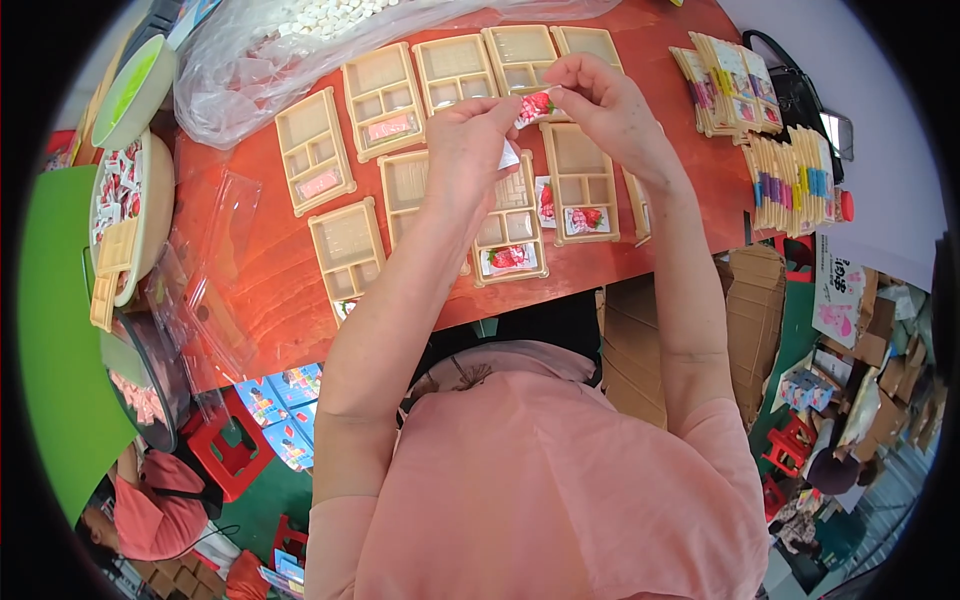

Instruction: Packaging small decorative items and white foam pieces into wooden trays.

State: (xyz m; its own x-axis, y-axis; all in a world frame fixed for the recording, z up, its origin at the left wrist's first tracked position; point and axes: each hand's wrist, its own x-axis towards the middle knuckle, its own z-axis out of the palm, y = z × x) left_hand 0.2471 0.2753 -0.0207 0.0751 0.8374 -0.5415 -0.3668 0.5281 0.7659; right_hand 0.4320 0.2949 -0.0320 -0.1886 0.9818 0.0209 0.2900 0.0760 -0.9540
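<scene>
Above the rows of beige compartment trays (520, 205), my two hands meet at a small white packet (536, 107) printed with a red strawberry. My left hand (462, 150) pinches its left end, and a second white packet (508, 156) pokes out below those fingers. At the packet's right end, the thumb and fingers of my right hand (612, 112) are closed on it. Strawberry packets (508, 258) lie in the lower compartments of several near trays, while pink packets (390, 127) lie in some far ones. My left forearm hides part of the near row.
An oval tub (160, 210) of packets stands at the left, with a green-lined bowl (135, 90) behind it. Clear plastic sheets (215, 270) lie beside the trays. A bag of white pieces (320, 25) is at the back. Bundled booklets (790, 185) stand at the right edge.
</scene>
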